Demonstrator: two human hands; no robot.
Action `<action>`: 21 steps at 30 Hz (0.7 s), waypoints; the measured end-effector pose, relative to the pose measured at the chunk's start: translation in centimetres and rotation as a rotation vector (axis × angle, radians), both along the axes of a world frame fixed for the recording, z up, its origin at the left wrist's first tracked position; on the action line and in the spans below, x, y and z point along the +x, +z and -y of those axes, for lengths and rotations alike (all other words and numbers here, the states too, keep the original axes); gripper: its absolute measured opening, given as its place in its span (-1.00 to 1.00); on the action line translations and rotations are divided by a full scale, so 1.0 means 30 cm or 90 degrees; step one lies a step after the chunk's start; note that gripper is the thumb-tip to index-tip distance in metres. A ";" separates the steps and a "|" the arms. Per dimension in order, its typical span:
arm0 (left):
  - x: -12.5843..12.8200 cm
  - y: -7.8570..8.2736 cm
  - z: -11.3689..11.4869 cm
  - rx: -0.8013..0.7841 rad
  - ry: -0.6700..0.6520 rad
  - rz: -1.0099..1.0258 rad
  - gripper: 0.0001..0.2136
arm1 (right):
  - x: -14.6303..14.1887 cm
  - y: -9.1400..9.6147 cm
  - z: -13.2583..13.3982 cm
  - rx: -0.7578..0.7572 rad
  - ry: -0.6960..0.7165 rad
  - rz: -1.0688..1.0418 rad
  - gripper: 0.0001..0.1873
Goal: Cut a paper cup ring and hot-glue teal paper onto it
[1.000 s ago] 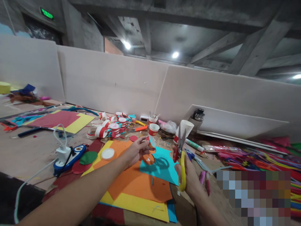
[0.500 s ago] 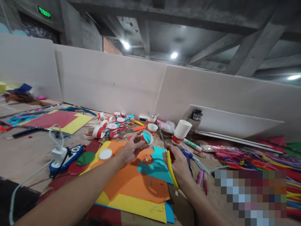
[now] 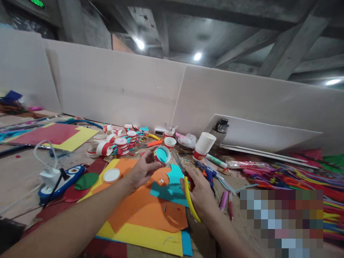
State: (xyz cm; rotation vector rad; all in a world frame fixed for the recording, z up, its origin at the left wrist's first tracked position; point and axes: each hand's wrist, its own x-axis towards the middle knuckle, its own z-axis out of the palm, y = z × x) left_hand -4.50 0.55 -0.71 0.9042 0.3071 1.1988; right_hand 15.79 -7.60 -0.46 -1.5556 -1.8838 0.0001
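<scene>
My left hand (image 3: 143, 170) pinches a small round cup piece with a teal paper disc (image 3: 162, 155) on it, held up over the coloured sheets. My right hand (image 3: 200, 193) is wrapped round the yellow and red handles of a pair of scissors (image 3: 186, 186), whose blades point up and left toward the disc without touching it. Below both hands lie an orange sheet (image 3: 145, 208), a teal sheet with cut-outs (image 3: 172, 184) and a yellow sheet (image 3: 139, 238).
A stack of white paper cups (image 3: 204, 145) stands right of the hands, with a glue gun (image 3: 208, 173) and pens (image 3: 227, 200) nearby. Cut red-and-white cup pieces (image 3: 115, 143) lie behind. A power strip with charger (image 3: 57, 179) sits left. Pipe cleaners (image 3: 290, 175) cover the right side.
My right hand lowered the scissors from upright and swung the blades left toward the disc. My left hand turned the cup piece so its teal face shows.
</scene>
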 end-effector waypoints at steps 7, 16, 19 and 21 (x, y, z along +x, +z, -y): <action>0.014 -0.007 0.010 0.043 0.042 -0.033 -0.46 | -0.010 -0.014 0.004 0.026 0.015 0.051 -0.70; 0.019 -0.031 0.003 0.112 0.084 -0.057 -0.46 | -0.016 -0.017 0.006 0.032 -0.012 0.077 -0.67; 0.015 -0.029 0.002 0.115 0.097 -0.056 -0.46 | -0.016 -0.020 0.005 0.033 -0.016 0.081 -0.67; 0.014 -0.029 0.001 0.116 0.098 -0.058 -0.46 | -0.016 -0.023 0.005 0.030 -0.015 0.084 -0.68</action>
